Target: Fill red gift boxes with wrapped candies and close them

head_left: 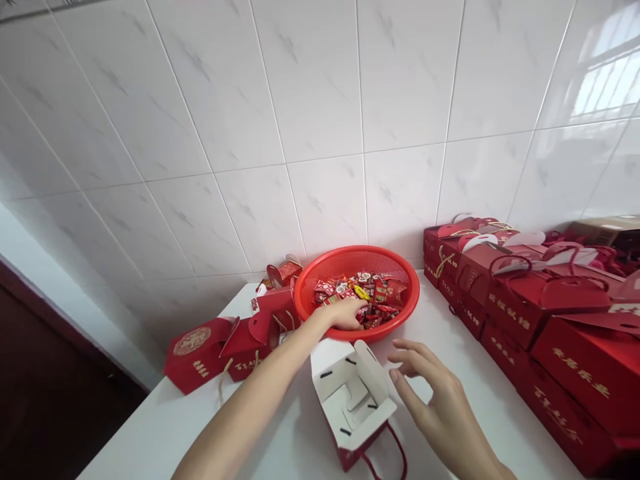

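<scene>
My left hand [346, 313] reaches over the near rim of a red plastic basket [305, 287], its fingers down among the wrapped candies [383, 293]. The thumb and forefinger look apart; the other fingertips are partly hidden, and no candy is plainly held. In front of the basket stands an open gift box [367, 437], white inside and red outside, with a dark red cord handle [400, 447]. To its right my right hand [433, 387] hovers with fingers spread and slightly curved, holding nothing. Its fingertips are close to the box's raised flap [373, 363].
Several closed red gift boxes [200, 353] stand left of the basket, some with twine handles. At right, more red boxes [530, 307] are stacked in rows on the white table [440, 327]. A tiled wall [325, 133] rises directly behind.
</scene>
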Available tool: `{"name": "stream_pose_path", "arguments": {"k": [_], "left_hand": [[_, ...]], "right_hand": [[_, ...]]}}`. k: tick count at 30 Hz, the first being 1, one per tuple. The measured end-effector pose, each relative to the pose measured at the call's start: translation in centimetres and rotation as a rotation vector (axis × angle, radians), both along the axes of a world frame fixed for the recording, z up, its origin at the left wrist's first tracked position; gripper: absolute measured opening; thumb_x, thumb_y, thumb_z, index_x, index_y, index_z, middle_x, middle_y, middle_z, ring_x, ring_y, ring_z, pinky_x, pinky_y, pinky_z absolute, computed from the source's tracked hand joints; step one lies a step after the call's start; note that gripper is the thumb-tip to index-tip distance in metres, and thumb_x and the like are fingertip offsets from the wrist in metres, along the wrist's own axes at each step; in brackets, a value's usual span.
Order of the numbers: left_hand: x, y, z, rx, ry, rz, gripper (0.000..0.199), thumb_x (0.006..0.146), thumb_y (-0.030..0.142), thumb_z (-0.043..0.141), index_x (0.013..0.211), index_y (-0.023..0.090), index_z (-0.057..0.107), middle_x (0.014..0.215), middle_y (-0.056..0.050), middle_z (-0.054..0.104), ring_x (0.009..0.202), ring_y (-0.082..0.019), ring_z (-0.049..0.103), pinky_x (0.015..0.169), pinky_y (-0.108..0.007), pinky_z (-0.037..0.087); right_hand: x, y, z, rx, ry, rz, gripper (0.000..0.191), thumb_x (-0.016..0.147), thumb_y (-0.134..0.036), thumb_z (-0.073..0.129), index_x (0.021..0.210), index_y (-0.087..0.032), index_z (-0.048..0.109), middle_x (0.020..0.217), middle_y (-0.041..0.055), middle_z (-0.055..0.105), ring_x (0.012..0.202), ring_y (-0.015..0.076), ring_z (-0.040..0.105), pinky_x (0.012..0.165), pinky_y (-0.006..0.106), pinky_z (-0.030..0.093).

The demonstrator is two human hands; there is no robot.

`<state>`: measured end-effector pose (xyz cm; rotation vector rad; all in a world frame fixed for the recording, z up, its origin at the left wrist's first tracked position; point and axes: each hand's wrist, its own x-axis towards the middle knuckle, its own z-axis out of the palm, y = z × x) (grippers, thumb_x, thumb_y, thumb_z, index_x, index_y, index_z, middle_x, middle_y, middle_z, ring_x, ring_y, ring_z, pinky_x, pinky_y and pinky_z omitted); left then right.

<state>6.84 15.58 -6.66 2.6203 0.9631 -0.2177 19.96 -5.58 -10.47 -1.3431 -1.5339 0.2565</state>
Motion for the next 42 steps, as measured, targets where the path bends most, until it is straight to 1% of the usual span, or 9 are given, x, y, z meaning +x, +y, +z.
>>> {"name": "stream_pose_path", "arguments": {"k": [6, 12, 19, 25, 32, 34, 36, 38, 42], "left_hand": [[-0.1, -0.1, 0.3, -0.057, -0.291, 0.106, 0.051, 0.067, 0.022, 0.066, 0.118, 0.016, 0.061, 0.108, -0.006, 0.071, 0.1, -0.027, 0.067, 0.086, -0.033, 0.052], [-0.1, 0.2, -0.2, -0.077, -0.566, 0.117, 0.072, 0.071, 0.026, 0.069, 0.139, 0.017, 0.047, 0.149, -0.01, 0.047, 0.139, -0.025, 0.043, 0.114, -0.034, 0.035], [-0.3, -0.1, -0.1, -0.062, -0.592, 0.137, 0.083, 0.077, 0.027, 0.065, 0.152, 0.023, 0.029, 0.159, -0.008, 0.034, 0.145, -0.025, 0.035, 0.117, -0.035, 0.032], [-0.3, -0.2, 0.0, 0.016, -0.539, 0.202, 0.093, 0.076, 0.02, 0.068, 0.156, 0.019, 0.02, 0.161, -0.013, 0.028, 0.147, -0.027, 0.03, 0.119, -0.038, 0.029], [0.0, -0.4, 0.2, 0.281, -0.399, 0.264, 0.07, 0.073, 0.009, 0.064, 0.141, 0.019, 0.051, 0.151, -0.016, 0.038, 0.138, -0.035, 0.041, 0.112, -0.044, 0.037], [0.2, -0.3, 0.2, 0.317, -0.364, 0.208, 0.047, 0.074, 0.015, 0.067, 0.121, 0.017, 0.067, 0.137, -0.015, 0.054, 0.126, -0.034, 0.052, 0.106, -0.042, 0.041], [0.5, -0.3, 0.3, 0.172, -0.3, 0.063, 0.025, 0.077, 0.021, 0.065, 0.1, 0.018, 0.075, 0.111, -0.009, 0.069, 0.107, -0.026, 0.063, 0.095, -0.033, 0.048], [0.8, -0.4, 0.3, -0.021, -0.188, -0.066, 0.024, 0.081, 0.023, 0.06, 0.098, 0.02, 0.076, 0.098, -0.004, 0.074, 0.093, -0.02, 0.066, 0.084, -0.025, 0.05], [1.2, -0.8, 0.8, 0.018, 0.008, -0.109, 0.036, 0.084, 0.023, 0.056, 0.116, 0.025, 0.072, 0.118, -0.006, 0.071, 0.104, -0.022, 0.065, 0.085, -0.026, 0.047]], "right_hand": [[0.0, -0.2, 0.4, -0.052, 0.02, 0.02, 0.026, 0.095, -0.04, 0.051, 0.095, -0.022, 0.069, 0.114, 0.0119, 0.067, 0.075, 0.0184, 0.068, 0.073, 0.035, 0.058], [-0.1, -0.1, 0.5, -0.068, 0.028, 0.023, 0.026, 0.095, -0.04, 0.05, 0.094, -0.021, 0.069, 0.114, 0.0128, 0.067, 0.073, 0.018, 0.067, 0.072, 0.036, 0.058], [-0.2, 0.1, 0.3, -0.097, 0.045, 0.011, 0.025, 0.094, -0.038, 0.051, 0.094, -0.021, 0.069, 0.115, 0.0117, 0.066, 0.073, 0.0171, 0.067, 0.072, 0.036, 0.058], [-0.2, 0.0, 0.2, -0.11, 0.034, 0.017, 0.025, 0.095, -0.038, 0.05, 0.095, -0.021, 0.068, 0.116, 0.0118, 0.066, 0.072, 0.0171, 0.067, 0.073, 0.036, 0.057], [-0.2, -0.1, 0.2, -0.098, 0.025, 0.013, 0.022, 0.095, -0.035, 0.051, 0.095, -0.022, 0.068, 0.116, 0.0106, 0.065, 0.073, 0.0159, 0.067, 0.07, 0.033, 0.056], [-0.1, -0.2, 0.3, -0.083, 0.018, 0.013, 0.02, 0.095, -0.034, 0.051, 0.096, -0.022, 0.068, 0.116, 0.0102, 0.065, 0.073, 0.0154, 0.067, 0.071, 0.032, 0.056], [-0.1, -0.3, 0.3, -0.068, 0.004, 0.01, 0.019, 0.095, -0.033, 0.051, 0.095, -0.022, 0.067, 0.115, 0.01, 0.065, 0.073, 0.0151, 0.067, 0.071, 0.032, 0.056], [-0.1, -0.3, 0.3, -0.053, -0.013, 0.007, 0.019, 0.095, -0.032, 0.051, 0.094, -0.022, 0.067, 0.114, 0.0102, 0.066, 0.074, 0.0155, 0.067, 0.071, 0.031, 0.056], [-0.2, -0.3, 0.5, -0.03, -0.029, 0.008, 0.017, 0.095, -0.03, 0.052, 0.095, -0.021, 0.067, 0.114, 0.0103, 0.066, 0.073, 0.0152, 0.067, 0.071, 0.03, 0.057]]}}
